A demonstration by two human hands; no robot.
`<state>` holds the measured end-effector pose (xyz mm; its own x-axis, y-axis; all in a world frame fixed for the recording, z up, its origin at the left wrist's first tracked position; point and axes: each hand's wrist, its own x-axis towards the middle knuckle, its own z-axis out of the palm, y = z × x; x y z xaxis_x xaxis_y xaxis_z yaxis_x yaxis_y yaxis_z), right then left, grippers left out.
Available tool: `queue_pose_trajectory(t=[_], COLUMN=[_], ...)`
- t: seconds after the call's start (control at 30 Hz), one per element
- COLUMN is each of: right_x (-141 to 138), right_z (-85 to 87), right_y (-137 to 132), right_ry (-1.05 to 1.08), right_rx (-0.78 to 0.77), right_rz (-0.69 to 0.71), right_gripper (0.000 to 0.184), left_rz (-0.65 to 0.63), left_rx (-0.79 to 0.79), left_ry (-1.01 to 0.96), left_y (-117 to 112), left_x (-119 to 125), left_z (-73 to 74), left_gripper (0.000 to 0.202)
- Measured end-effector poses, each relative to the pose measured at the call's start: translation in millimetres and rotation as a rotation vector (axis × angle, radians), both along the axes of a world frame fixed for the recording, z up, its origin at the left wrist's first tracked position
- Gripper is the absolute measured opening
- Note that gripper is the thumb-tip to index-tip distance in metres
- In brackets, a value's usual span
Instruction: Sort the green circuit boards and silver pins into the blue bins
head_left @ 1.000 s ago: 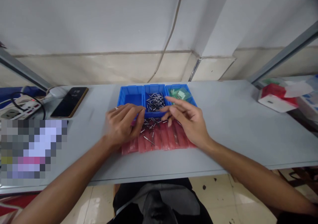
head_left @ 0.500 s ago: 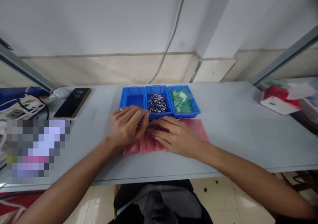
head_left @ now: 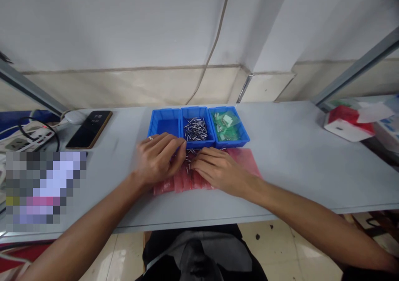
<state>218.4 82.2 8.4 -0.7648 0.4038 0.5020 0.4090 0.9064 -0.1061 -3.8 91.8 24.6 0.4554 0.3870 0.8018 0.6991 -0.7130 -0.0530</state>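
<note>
Several red plastic bags point(head_left: 190, 183) lie in an overlapping row in front of three joined blue bins. My left hand point(head_left: 160, 156) curls over their left part, thumb and fingers closed; anything inside them is hidden. Bent fingers of my right hand point(head_left: 218, 166) press together over the bags' middle, close to my left hand, and their tips are hidden. Between both hands, small loose metal pins point(head_left: 188, 164) rest on the red plastic. The middle blue bin point(head_left: 212, 135) holds many similar pins point(head_left: 196, 129). A green bag point(head_left: 229, 129) with small pale parts fills the right bin point(head_left: 245, 139).
The left bin point(head_left: 165, 121) shows its blue floor. A dark phone point(head_left: 89, 129) lies to the left, beside a power strip point(head_left: 37, 137) with cables and a pixelated area. On the far right stands a red and white box point(head_left: 347, 129). The table's front edge runs close to me.
My right hand's fingers have drawn back slightly to the right, showing more loose pins between the hands. My left hand stays closed in nearly the same place. The view has shifted a little.
</note>
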Motion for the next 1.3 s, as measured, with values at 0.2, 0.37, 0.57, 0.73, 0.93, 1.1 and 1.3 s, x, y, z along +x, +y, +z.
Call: queue_pose_trajectory(t=[0.2,0.37,0.57,0.73,0.93,1.1,1.3], right_x=[3.8,7.3,6.9,5.3,5.0,3.0,0.2], right_z=[10.4,23.0,22.8,18.2,25.7,22.8,18.1], right_y=[-0.1,-4.3,-7.0,-7.7,-7.1,-6.7,-7.1], right_ry=[0.388,0.562,0.483,0.505,0.682,0.843,0.883], right_rx=[-0.220,-0.502,-0.797,-0.835,-0.846,-0.843,-0.766], right_rz=[-0.023,-0.130,0.066,0.113,-0.090,-0.112,-0.106], right_gripper=[0.021,0.027,0.050,0.050,0.032,0.018,0.009], left_rz=[-0.108,-0.147,-0.214,-0.210,-0.221,-0.242,-0.228], left_rx=[-0.011,-0.013,-0.050,-0.031,-0.030,-0.047,-0.061], left_ry=[0.064,0.135,0.060,-0.012,0.094,0.147,0.138], left_y=[-1.1,-2.0,-0.5,-0.3,-4.4,-8.2,-8.1], left_x=[1.4,3.1,3.1,3.3,5.1,11.8,12.3], left_z=[3.6,4.1,-3.5,-5.0,5.4,7.5,3.2], left_gripper=[0.014,0.019,0.022,0.025,0.019,0.018,0.009])
